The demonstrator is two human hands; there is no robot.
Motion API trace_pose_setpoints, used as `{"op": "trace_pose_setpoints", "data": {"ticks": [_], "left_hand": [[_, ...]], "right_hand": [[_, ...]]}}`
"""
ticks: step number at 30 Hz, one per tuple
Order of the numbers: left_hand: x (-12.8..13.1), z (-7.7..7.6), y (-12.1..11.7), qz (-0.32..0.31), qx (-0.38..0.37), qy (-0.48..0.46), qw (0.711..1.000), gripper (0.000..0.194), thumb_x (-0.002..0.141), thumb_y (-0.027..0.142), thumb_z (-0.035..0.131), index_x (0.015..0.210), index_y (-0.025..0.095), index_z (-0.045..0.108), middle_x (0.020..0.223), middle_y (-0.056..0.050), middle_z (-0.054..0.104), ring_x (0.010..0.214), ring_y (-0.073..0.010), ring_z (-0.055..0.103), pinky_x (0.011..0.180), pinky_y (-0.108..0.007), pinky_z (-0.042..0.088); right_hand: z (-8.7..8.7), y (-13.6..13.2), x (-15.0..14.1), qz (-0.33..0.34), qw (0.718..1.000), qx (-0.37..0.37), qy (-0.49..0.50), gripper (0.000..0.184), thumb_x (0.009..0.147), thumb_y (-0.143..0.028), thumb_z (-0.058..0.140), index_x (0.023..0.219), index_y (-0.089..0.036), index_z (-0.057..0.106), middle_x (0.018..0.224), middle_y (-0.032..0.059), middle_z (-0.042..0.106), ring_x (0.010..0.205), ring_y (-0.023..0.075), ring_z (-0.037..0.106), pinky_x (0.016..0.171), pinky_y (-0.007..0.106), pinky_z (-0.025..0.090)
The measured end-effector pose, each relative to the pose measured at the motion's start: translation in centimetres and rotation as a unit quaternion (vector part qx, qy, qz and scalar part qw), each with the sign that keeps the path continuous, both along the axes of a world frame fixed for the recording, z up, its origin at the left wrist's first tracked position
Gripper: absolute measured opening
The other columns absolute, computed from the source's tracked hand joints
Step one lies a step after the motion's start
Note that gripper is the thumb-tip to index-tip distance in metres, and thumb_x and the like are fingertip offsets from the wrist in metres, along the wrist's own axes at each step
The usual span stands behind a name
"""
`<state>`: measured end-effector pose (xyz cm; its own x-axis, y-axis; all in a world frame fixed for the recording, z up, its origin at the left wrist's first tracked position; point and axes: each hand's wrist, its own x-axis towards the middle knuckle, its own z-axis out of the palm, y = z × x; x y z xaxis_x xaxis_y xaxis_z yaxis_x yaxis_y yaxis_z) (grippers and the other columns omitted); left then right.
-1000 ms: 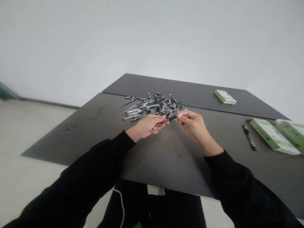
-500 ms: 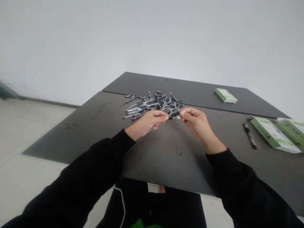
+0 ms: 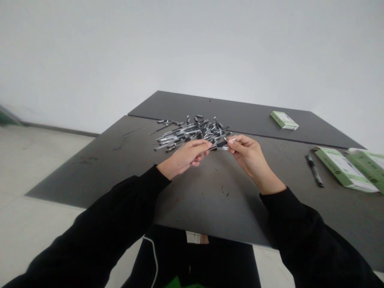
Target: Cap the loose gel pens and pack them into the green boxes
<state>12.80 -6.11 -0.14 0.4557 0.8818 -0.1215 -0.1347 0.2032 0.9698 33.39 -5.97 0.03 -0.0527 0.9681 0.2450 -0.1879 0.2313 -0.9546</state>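
My left hand (image 3: 192, 154) is closed in a pinch on a thin dark rod that looks like a pen refill (image 3: 213, 148). Facing it, my right hand (image 3: 246, 153) pinches a clear pen barrel with a black grip (image 3: 222, 143). The refill lines up with the grip end of the barrel; whether its tip sits inside is too small to tell. Just behind both hands lies a heap of loose pen parts (image 3: 192, 132), with clear barrels, dark refills and short caps mixed together.
On the dark table (image 3: 192, 200), a whole black pen (image 3: 315, 171) lies to the right. Beside it are open green-and-white boxes (image 3: 345, 170). Another green box (image 3: 284, 120) rests farther back, past a seam in the tabletop. A pale wall (image 3: 192, 48) stands behind.
My left fingertips have shifted slightly, and a little more of the refill shows between them and the grip. My right hand keeps its hold in nearly the same place.
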Motion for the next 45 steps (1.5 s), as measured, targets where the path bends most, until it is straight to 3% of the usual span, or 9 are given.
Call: {"op": "trace_pose_setpoints", "data": {"ticks": [4, 13, 21, 27, 29, 32, 35, 39, 45], "left_hand": [[0.0, 0.1, -0.1, -0.045, -0.043, 0.024, 0.998, 0.035, 0.099, 0.038, 0.052, 0.084, 0.012, 0.070, 0.060, 0.006, 0.041, 0.043, -0.0037, 0.022, 0.041, -0.019, 0.015], [-0.1, 0.1, 0.3, 0.036, 0.086, 0.094, 0.991, 0.019, 0.089, 0.029, 0.064, 0.084, 0.013, 0.073, 0.066, 0.004, 0.051, 0.048, -0.0054, 0.030, 0.047, -0.024, 0.018], [-0.1, 0.0, 0.3, 0.091, 0.259, 0.168, 0.947, 0.022, 0.087, 0.033, 0.064, 0.078, 0.015, 0.072, 0.067, 0.002, 0.057, 0.065, -0.0114, 0.046, 0.063, -0.024, 0.034], [-0.5, -0.9, 1.2, 0.095, 0.181, 0.162, 0.965, 0.025, 0.085, 0.039, 0.066, 0.083, 0.015, 0.074, 0.064, 0.003, 0.056, 0.056, -0.0096, 0.038, 0.055, -0.023, 0.028], [-0.7, -1.3, 1.8, 0.112, 0.153, 0.158, 0.969, 0.025, 0.085, 0.039, 0.067, 0.081, 0.015, 0.073, 0.066, 0.002, 0.058, 0.053, -0.0085, 0.035, 0.052, -0.023, 0.026], [-0.9, -1.6, 2.3, 0.140, 0.142, 0.163, 0.966, 0.027, 0.086, 0.040, 0.066, 0.075, 0.015, 0.072, 0.067, 0.001, 0.059, 0.051, -0.0072, 0.032, 0.051, -0.023, 0.023], [-0.9, -1.6, 2.3, 0.135, 0.155, 0.179, 0.962, 0.026, 0.088, 0.038, 0.065, 0.084, 0.014, 0.076, 0.059, 0.004, 0.052, 0.049, -0.0076, 0.030, 0.049, -0.023, 0.021], [-0.7, -1.5, 2.0, 0.115, 0.160, 0.209, 0.958, 0.025, 0.089, 0.034, 0.064, 0.092, 0.014, 0.079, 0.058, 0.005, 0.052, 0.048, -0.0077, 0.030, 0.049, -0.023, 0.023], [-0.6, -1.5, 1.9, 0.113, 0.160, 0.211, 0.958, 0.024, 0.088, 0.035, 0.065, 0.090, 0.015, 0.079, 0.063, 0.002, 0.058, 0.049, -0.0079, 0.033, 0.049, -0.022, 0.024]], "right_hand": [[0.0, 0.0, -0.1, 0.009, 1.000, 0.005, 0.002, 0.032, 0.060, -0.043, 0.095, 0.067, -0.023, 0.072, 0.075, -0.0009, 0.067, 0.060, 0.0096, 0.048, 0.056, 0.028, 0.043], [-0.1, -0.1, -0.3, 0.002, 1.000, -0.004, 0.020, 0.029, 0.058, -0.040, 0.095, 0.071, -0.023, 0.076, 0.068, -0.0018, 0.064, 0.060, 0.0100, 0.047, 0.057, 0.027, 0.042], [-0.7, -0.1, -0.7, -0.021, 0.999, 0.006, 0.025, 0.030, 0.061, -0.043, 0.093, 0.073, -0.023, 0.074, 0.073, -0.0015, 0.064, 0.060, 0.0098, 0.049, 0.059, 0.028, 0.044], [-1.0, 1.5, 1.5, -0.011, 0.998, 0.001, -0.063, 0.033, 0.068, -0.039, 0.088, 0.093, -0.022, 0.074, 0.077, -0.0005, 0.068, 0.064, 0.0121, 0.055, 0.064, 0.030, 0.047], [-1.5, 2.6, 3.2, -0.059, 0.984, 0.037, -0.162, 0.032, 0.072, -0.032, 0.083, 0.101, -0.021, 0.074, 0.077, 0.0001, 0.068, 0.067, 0.0144, 0.057, 0.070, 0.033, 0.049], [-2.8, 4.3, 5.5, -0.149, 0.925, 0.072, -0.342, 0.021, 0.076, -0.019, 0.072, 0.096, -0.018, 0.078, 0.090, 0.0065, 0.069, 0.074, 0.0180, 0.060, 0.079, 0.039, 0.051], [-4.3, 5.5, 6.8, -0.163, 0.874, 0.074, -0.452, 0.026, 0.079, -0.016, 0.065, 0.099, -0.019, 0.081, 0.103, 0.0109, 0.067, 0.084, 0.0221, 0.062, 0.088, 0.043, 0.051], [-5.5, 6.4, 7.4, -0.157, 0.843, 0.062, -0.510, 0.027, 0.081, -0.013, 0.062, 0.097, -0.018, 0.082, 0.104, 0.0123, 0.066, 0.087, 0.0241, 0.063, 0.092, 0.044, 0.051], [-5.7, 6.8, 7.9, -0.131, 0.823, 0.052, -0.550, 0.022, 0.080, -0.009, 0.063, 0.086, -0.019, 0.082, 0.092, 0.0099, 0.069, 0.082, 0.0227, 0.064, 0.088, 0.039, 0.052]]}}
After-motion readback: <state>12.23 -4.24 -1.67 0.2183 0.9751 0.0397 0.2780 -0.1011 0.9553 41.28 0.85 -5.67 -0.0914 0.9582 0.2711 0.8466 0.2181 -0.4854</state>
